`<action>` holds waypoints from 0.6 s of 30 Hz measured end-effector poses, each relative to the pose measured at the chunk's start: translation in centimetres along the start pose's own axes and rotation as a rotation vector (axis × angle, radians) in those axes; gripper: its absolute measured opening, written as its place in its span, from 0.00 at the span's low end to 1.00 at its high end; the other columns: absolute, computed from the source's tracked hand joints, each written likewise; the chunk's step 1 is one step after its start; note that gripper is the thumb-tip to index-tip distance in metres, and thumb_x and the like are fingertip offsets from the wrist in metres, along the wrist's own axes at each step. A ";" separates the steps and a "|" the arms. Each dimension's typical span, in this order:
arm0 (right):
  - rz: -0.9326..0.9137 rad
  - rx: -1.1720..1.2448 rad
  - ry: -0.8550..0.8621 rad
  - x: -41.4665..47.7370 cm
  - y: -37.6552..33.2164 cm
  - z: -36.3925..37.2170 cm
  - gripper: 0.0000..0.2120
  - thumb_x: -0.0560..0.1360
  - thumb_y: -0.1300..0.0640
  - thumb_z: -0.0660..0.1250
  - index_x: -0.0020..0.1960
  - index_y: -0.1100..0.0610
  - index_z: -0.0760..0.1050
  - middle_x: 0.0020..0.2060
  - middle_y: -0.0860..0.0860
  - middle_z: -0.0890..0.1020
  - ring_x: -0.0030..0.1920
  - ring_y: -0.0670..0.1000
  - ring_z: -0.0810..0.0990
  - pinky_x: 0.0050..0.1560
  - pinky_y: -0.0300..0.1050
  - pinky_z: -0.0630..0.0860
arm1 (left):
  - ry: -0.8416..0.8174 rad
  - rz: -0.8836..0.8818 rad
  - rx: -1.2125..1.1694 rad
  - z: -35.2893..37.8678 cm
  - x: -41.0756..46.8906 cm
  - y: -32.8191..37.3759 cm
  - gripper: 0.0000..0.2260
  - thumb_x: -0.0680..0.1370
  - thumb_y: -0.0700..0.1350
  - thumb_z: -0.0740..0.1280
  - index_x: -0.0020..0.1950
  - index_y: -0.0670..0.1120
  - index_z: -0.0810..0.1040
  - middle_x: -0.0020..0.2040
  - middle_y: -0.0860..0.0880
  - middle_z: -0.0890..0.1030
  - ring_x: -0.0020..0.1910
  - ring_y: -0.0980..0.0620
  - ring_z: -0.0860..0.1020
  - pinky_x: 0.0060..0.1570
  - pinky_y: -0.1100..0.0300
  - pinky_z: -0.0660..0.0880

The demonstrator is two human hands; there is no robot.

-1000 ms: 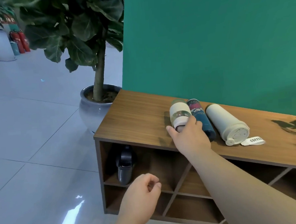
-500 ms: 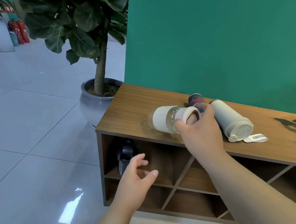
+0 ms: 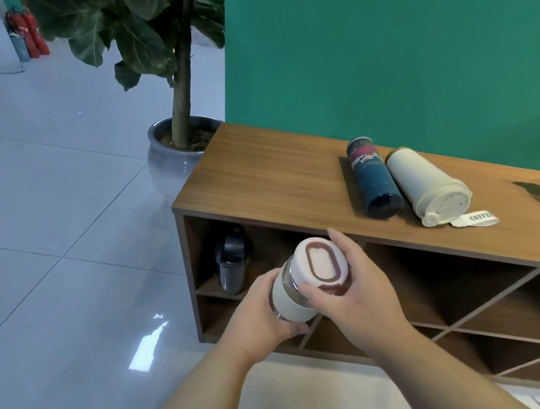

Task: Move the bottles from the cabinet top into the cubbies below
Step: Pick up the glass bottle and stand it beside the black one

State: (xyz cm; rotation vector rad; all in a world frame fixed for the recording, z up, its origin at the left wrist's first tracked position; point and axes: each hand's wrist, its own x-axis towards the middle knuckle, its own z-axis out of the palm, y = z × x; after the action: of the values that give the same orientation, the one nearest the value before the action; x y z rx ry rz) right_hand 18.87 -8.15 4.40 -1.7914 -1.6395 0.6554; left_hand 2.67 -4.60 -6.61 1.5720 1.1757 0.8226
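We have one dark bottle in the upper-left cubby, both hands' grip, left hand and right hand, clasping the glass bottle at frame centre, two bottles left on the cabinet top: blue bottle, cream bottle.

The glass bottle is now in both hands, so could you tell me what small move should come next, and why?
Probably slide the glass bottle, base first, into an open cubby right behind it. Both the left hand and right hand hold it off the cabinet top, already at cubby height.
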 end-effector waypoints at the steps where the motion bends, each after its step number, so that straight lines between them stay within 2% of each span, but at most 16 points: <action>1: 0.044 0.048 -0.027 0.2 0.8 0.7 0.46 0.68 0.50 0.82 0.79 0.41 0.61 0.62 0.34 0.73 0.65 0.39 0.72 0.68 0.42 0.73 | 0.001 -0.015 0.011 0.3 0.2 -0.9 0.38 0.65 0.49 0.84 0.67 0.69 0.70 0.60 0.66 0.79 0.60 0.64 0.78 0.58 0.63 0.78; 3: 0.106 0.102 -0.088 0.7 2.4 2.3 0.45 0.69 0.50 0.82 0.79 0.40 0.61 0.62 0.32 0.74 0.64 0.39 0.73 0.69 0.43 0.72 | -0.007 -0.053 0.031 0.9 0.6 -2.3 0.36 0.65 0.50 0.84 0.67 0.69 0.70 0.59 0.65 0.80 0.59 0.61 0.79 0.58 0.62 0.79; 6: 0.118 0.108 -0.165 1.6 4.4 4.3 0.38 0.69 0.49 0.82 0.71 0.36 0.66 0.60 0.32 0.78 0.62 0.39 0.77 0.66 0.41 0.75 | -0.039 -0.114 0.017 2.2 1.6 -4.7 0.33 0.66 0.50 0.83 0.65 0.67 0.72 0.57 0.64 0.81 0.57 0.60 0.81 0.55 0.59 0.83; 8: 0.103 0.092 -0.172 2.5 5.4 5.0 0.36 0.68 0.49 0.82 0.68 0.35 0.67 0.59 0.33 0.78 0.62 0.39 0.77 0.63 0.38 0.76 | -0.054 -0.132 0.014 2.8 2.8 -5.8 0.32 0.66 0.51 0.83 0.65 0.67 0.74 0.57 0.61 0.82 0.57 0.57 0.82 0.52 0.56 0.84; 10: 0.099 0.099 -0.154 3.7 6.3 5.5 0.35 0.68 0.49 0.82 0.68 0.37 0.67 0.59 0.34 0.79 0.61 0.39 0.78 0.64 0.41 0.77 | -0.044 -0.149 0.046 3.1 4.3 -6.8 0.31 0.66 0.51 0.83 0.65 0.66 0.74 0.58 0.60 0.82 0.58 0.55 0.82 0.52 0.55 0.84; 13: 0.109 0.120 -0.140 5.6 7.5 6.4 0.36 0.68 0.51 0.82 0.71 0.41 0.68 0.61 0.37 0.79 0.63 0.42 0.78 0.66 0.46 0.78 | -0.023 -0.172 0.069 3.4 6.4 -7.9 0.30 0.69 0.45 0.82 0.67 0.61 0.74 0.57 0.58 0.81 0.55 0.55 0.81 0.44 0.68 0.81; 14: 0.116 0.126 -0.140 6.2 7.8 6.8 0.37 0.69 0.51 0.82 0.73 0.42 0.68 0.62 0.38 0.79 0.64 0.43 0.78 0.67 0.47 0.77 | -0.002 -0.177 0.107 3.5 6.9 -8.3 0.31 0.69 0.46 0.82 0.67 0.60 0.74 0.57 0.59 0.81 0.55 0.56 0.81 0.45 0.69 0.80; 18: 0.133 0.127 -0.135 8.2 9.5 8.3 0.39 0.71 0.53 0.80 0.76 0.44 0.65 0.64 0.40 0.78 0.67 0.45 0.77 0.70 0.50 0.76 | 0.055 -0.207 0.176 4.3 8.5 -11.0 0.34 0.68 0.49 0.82 0.69 0.65 0.71 0.59 0.62 0.79 0.62 0.56 0.77 0.57 0.63 0.76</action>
State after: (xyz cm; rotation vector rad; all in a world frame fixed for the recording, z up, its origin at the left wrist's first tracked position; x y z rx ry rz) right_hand 20.26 0.48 -7.81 -1.8085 -1.5368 0.9373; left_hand 5.88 2.87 -18.61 1.5440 1.4567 0.6447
